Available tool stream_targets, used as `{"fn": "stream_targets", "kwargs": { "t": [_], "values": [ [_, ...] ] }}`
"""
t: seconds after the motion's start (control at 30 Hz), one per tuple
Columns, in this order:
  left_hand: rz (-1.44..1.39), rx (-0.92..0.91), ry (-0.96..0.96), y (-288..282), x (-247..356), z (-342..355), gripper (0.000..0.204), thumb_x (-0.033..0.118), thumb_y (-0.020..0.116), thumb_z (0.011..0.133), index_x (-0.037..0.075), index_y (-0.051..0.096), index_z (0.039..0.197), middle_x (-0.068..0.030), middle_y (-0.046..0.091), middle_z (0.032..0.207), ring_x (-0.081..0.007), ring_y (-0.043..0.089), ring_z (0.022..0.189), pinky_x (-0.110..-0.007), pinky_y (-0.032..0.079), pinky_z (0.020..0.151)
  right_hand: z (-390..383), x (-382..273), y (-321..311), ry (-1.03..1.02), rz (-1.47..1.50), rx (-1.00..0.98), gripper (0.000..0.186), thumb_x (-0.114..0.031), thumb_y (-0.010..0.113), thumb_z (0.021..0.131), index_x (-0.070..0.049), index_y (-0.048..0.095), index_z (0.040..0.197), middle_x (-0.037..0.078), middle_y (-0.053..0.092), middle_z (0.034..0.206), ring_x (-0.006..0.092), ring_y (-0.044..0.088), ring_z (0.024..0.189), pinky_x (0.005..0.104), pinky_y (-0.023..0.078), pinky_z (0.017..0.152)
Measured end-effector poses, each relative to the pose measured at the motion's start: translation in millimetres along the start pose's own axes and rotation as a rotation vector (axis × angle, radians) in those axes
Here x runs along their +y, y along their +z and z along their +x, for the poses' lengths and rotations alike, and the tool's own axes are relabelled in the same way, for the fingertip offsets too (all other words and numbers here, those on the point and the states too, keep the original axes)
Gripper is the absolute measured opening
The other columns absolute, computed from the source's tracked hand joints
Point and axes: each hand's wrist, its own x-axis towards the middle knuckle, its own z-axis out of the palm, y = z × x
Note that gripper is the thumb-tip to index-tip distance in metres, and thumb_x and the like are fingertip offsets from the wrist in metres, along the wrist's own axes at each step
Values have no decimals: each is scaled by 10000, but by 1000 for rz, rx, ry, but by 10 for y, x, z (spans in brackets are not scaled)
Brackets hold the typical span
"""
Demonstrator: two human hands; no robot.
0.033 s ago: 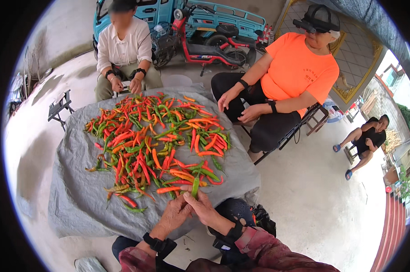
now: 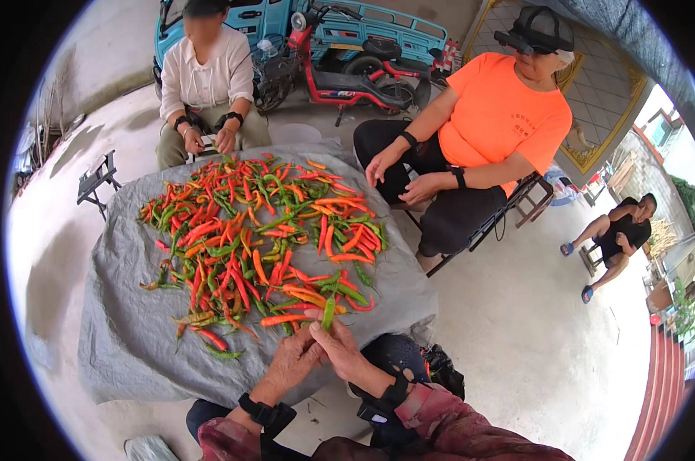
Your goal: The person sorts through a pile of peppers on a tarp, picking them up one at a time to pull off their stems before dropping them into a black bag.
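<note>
A green pepper stands upright in my right hand, its fingers closed round the lower part. My left hand is closed right beside it, fingertips meeting the right hand; what they hold is hidden. Just beyond both hands, many red, orange and green peppers lie spread over a grey cloth covering the table.
Across the table sits a person in white, at right one in orange; farther right, one in black. Behind stand a red scooter and blue cargo vehicle. A dark bag is beside my right arm.
The whole view has shifted slightly, the scene sitting a little farther left and up. My hands keep the same hold; nothing else has visibly changed.
</note>
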Motion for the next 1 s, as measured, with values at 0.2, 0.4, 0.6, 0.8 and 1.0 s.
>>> {"fn": "stream_targets", "kwargs": {
  "t": [0.2, 0.4, 0.6, 0.8, 1.0],
  "values": [
    [-2, 76, 76, 9, -104, 27, 184, 194, 558, 884, 14, 537, 852, -23, 537, 588, -96, 518, 523, -256, 421, 492, 99, 38, -176, -199, -12, 78, 332, -313, 488, 923, -18, 525, 1072, 71, 583, 929, 136, 544, 849, 263, 448, 724],
    [32, 247, 95, -18, -114, 75, 198, 187, 548, 888, 1, 547, 820, -31, 514, 545, -96, 504, 504, -256, 422, 491, -63, -271, -376, -245, 51, 191, 248, -273, 475, 932, -58, 541, 1037, 28, 553, 746, 96, 506, 631, 239, 405, 565],
    [206, 297, 122, -111, -133, -33, 144, 147, 557, 866, 9, 554, 821, -51, 545, 561, -120, 539, 510, -262, 430, 496, -722, -834, -525, -120, 321, 216, 221, -243, 460, 938, -78, 522, 1071, -9, 421, 615, 64, 350, 487, 222, 339, 471],
    [326, 264, 171, -47, -132, -43, 97, 104, 582, 822, 14, 545, 815, -107, 562, 588, -219, 576, 527, -306, 449, 520, -1221, -958, -1199, -153, -262, 396, 255, -240, 482, 924, -18, 529, 1040, 35, 551, 694, 103, 506, 565, 225, 407, 499],
    [362, 263, 195, -37, -142, -7, 89, 97, 591, 810, 18, 552, 819, -116, 572, 598, -243, 596, 544, -322, 456, 524, -1830, -842, -1802, 56, -1391, 389, 308, -207, 564, 836, -31, 540, 1088, 148, 619, 863, 253, 602, 789, 352, 488, 694]
  ]
}}
